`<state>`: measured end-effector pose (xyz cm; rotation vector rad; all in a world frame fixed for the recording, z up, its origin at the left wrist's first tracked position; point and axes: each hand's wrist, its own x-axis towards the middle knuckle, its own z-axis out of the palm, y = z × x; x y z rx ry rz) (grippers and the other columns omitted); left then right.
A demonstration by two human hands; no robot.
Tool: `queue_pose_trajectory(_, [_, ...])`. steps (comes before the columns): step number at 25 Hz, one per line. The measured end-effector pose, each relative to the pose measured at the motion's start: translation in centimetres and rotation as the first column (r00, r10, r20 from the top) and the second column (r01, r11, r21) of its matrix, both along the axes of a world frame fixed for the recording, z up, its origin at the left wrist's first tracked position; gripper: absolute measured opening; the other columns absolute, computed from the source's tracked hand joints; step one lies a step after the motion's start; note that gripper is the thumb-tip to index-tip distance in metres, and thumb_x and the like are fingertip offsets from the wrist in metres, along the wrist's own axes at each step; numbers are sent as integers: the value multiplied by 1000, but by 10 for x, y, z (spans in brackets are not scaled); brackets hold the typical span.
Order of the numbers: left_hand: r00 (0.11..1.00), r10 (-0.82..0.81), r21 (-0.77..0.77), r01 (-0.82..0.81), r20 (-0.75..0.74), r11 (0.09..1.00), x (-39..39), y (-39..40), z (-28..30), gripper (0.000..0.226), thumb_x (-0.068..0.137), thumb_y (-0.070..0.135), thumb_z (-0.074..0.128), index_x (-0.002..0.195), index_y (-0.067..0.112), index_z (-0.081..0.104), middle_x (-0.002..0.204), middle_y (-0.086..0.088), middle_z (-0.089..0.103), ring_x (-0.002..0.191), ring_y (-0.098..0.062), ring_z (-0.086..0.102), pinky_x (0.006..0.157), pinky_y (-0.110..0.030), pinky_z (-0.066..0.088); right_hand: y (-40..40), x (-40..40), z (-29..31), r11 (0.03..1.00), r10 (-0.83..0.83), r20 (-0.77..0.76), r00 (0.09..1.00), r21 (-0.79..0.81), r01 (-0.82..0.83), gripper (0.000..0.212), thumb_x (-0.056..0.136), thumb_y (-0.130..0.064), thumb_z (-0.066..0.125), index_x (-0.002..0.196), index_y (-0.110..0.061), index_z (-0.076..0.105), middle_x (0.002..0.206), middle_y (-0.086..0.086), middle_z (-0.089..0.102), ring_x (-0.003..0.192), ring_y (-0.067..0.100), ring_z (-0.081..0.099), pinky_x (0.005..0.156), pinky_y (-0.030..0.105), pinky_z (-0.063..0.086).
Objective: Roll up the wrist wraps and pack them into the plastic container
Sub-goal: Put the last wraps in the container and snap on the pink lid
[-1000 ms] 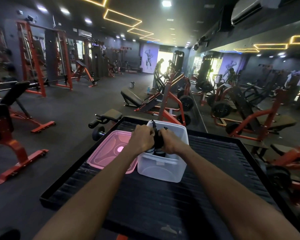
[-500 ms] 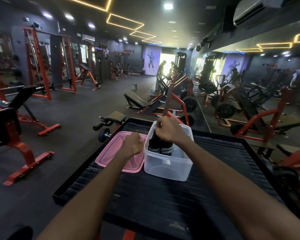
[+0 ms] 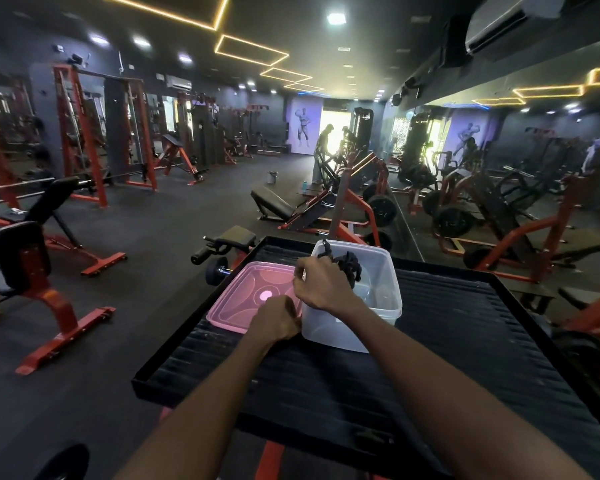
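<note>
Since half a second ago the right hand has shifted from over the middle of the plastic container toward its near-left rim, and the left hand has dropped back to the near-left corner of the container. Dark wrist wraps sit inside the container, bunched up near the top, a loop poking above the far-left rim. Right hand rests at the rim beside the wraps, fingers curled; cannot tell whether it grips them or only touches. Left hand is clenched, nothing visibly in it, knuckles just beside the container wall and over the near edge of the pink lid. Lid lies flat on the black ribbed counter, touching the container on its left. Packing step looks nearly done. Likely next: press the wraps below the rim, then lift the lid with the left hand and seat it on top.
</note>
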<state>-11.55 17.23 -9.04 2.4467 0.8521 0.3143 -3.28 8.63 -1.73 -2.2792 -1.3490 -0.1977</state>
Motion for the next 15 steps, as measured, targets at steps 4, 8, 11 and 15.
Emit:
queue_pose_trajectory(4, [998,4,167,6,-57,986,-3,-7,6,20,90,31,64,84,14,56,97,-10,67,87,-27,65,78,-39,54,-5,-1,2,1000,-11,-27,1000,-8,11,20,84,-19,56,94,-16,73,98,12,73,90,32,66,77,37,54])
queue_pose_trajectory(8, [1000,-6,340,9,-10,940,-7,-8,22,24,93,29,55,100,7,61,110,-15,64,100,-36,63,78,-41,48,-8,-1,3,1000,-28,-99,995,8,29,18,80,-26,55,86,-23,72,100,11,72,93,31,65,80,38,55])
queue_pose_trajectory(11, [995,25,421,-65,100,905,-13,-2,47,28,99,25,45,116,4,54,120,-17,61,107,-38,60,78,-43,44,-8,3,3,997,-49,-153,987,47,57,16,76,-27,51,76,-24,67,92,8,72,87,29,66,76,38,56])
queue_pose_trajectory(15, [955,168,405,-257,243,878,-29,21,88,26,101,11,42,116,-7,51,119,-25,56,107,-45,58,85,-54,49,-10,11,3,981,-52,-190,980,173,86,16,84,-18,59,81,-20,74,76,-5,69,79,18,67,74,39,58])
